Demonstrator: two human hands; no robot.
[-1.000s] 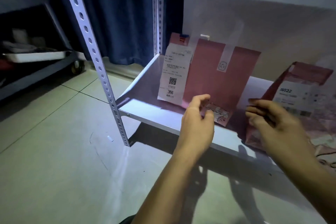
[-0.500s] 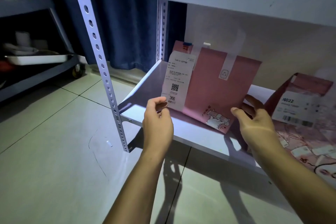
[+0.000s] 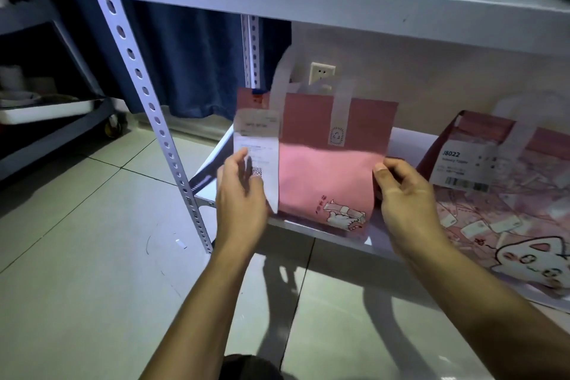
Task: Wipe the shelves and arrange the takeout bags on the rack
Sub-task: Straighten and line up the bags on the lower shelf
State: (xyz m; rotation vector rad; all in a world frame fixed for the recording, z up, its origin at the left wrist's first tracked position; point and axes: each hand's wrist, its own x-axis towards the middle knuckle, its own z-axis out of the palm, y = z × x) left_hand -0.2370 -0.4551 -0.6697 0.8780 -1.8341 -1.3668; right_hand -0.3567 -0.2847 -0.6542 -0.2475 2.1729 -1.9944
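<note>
At the far left, a perforated rack post rises from the floor, and the lower shelf runs rightward from it. Just right of the post the left hand is held against the receipt on the left edge of the pink bag; its fingers are blurred, so whether the paper is pinched or only touched cannot be told. The bag is stood upright on the shelf between the two hands, its long side running left to right along the shelf front, its white handles up. On its right edge the right hand is curled, thumb on the front face — the bag is gripped there. Both hands are about equally near. Farther right a second bag with a cat print is leaned back — just beside the first, contact unclear.
</note>
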